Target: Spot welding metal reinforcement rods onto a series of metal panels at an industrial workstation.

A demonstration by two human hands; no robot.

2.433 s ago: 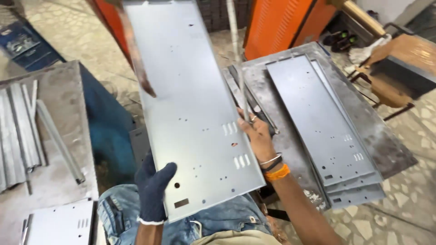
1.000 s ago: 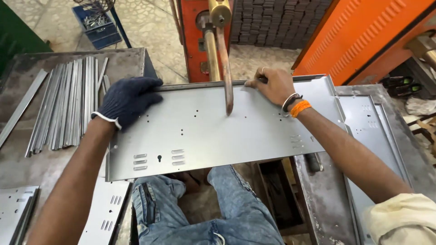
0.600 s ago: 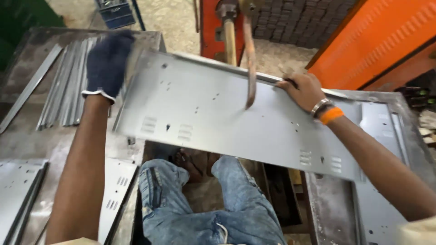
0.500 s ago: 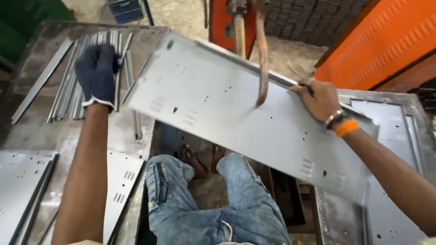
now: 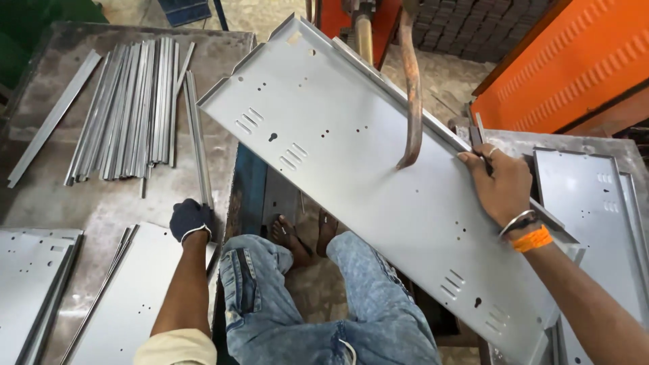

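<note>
My right hand [image 5: 503, 186] grips the upper edge of a long grey sheet-metal panel [image 5: 365, 176] with punched holes and slots. The panel hangs tilted over my lap, its left end raised and its right end low. A rusty curved machine arm [image 5: 410, 88] reaches down onto the panel's face just left of that hand. My gloved left hand [image 5: 191, 220] is off the panel, down on the left table [image 5: 108, 196]. Its fingers curl over the near end of a thin metal strip [image 5: 197, 142], beside a flat panel [image 5: 132, 297].
A bundle of metal strips [image 5: 128, 111] lies on the left table, with stacked panels [image 5: 30, 284] at its near corner. More panels [image 5: 595, 203] lie on the right table. An orange machine body [image 5: 574, 61] stands behind. My legs in jeans [image 5: 324, 304] sit between the tables.
The panel has tilted more steeply, left end up. My left hand has let go of it and dropped to the near edge of the left table. My right hand still holds the upper edge.
</note>
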